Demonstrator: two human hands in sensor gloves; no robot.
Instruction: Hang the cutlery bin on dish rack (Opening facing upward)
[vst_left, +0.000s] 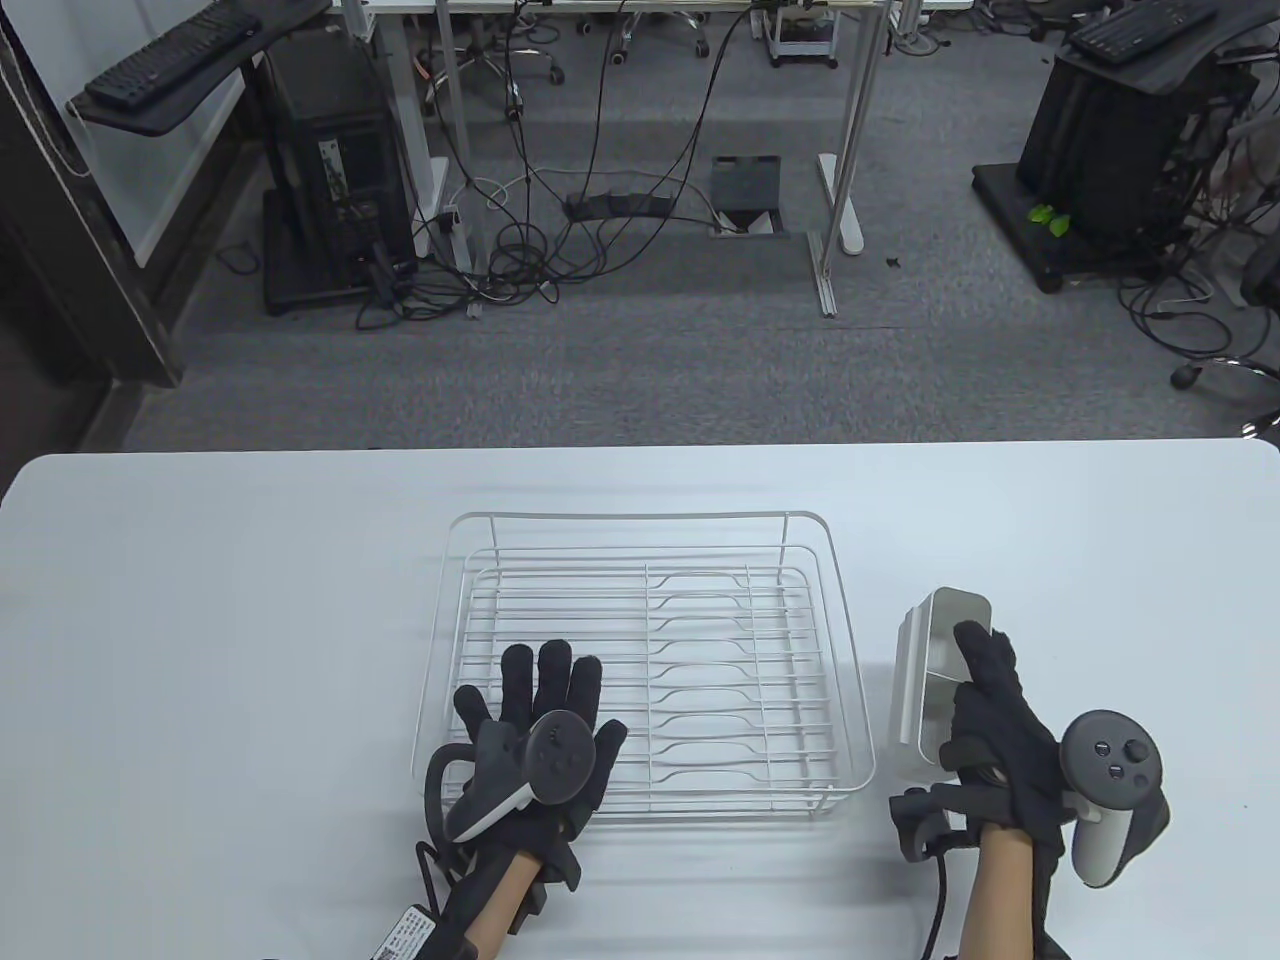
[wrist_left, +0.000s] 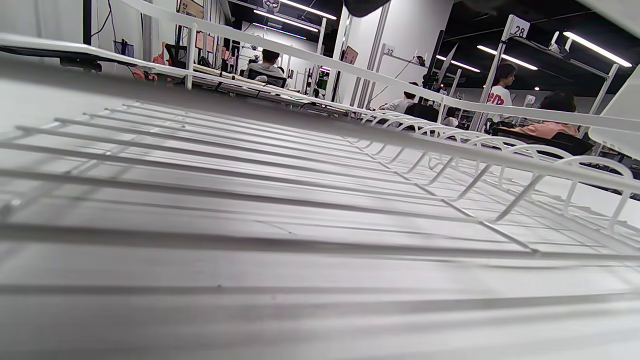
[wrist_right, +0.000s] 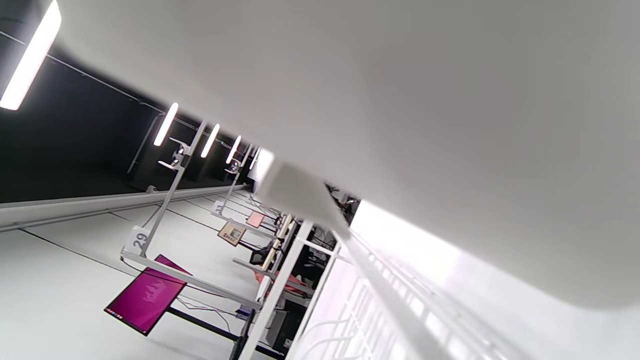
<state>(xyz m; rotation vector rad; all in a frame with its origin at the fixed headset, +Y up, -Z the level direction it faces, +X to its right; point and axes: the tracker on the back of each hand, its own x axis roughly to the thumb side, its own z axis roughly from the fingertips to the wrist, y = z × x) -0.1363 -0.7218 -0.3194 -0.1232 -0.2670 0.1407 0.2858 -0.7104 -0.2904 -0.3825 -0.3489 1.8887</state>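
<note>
On the white bench (vst_left: 200, 600) one wire dish rack (vst_left: 640, 560) sits near the middle, with bare benchtop on its left, behind it and along the front edge. Nothing lies on its wires except the left hand (vst_left: 540, 740), which rests flat over the front left corner, fingers spread apart and holding nothing. Just beside the rack's right rim, not touching it as far as the table view shows, stands the one cutlery bin (vst_left: 935, 680), white, upright, its opening facing up; a divider splits it into two compartments, and what little of their insides shows is bare. The right hand (vst_left: 1000, 730) grips the bin's near right wall, a finger reaching along the rim. In the right wrist view the bin's wall (wrist_right: 400, 100) fills most of the frame.
</note>
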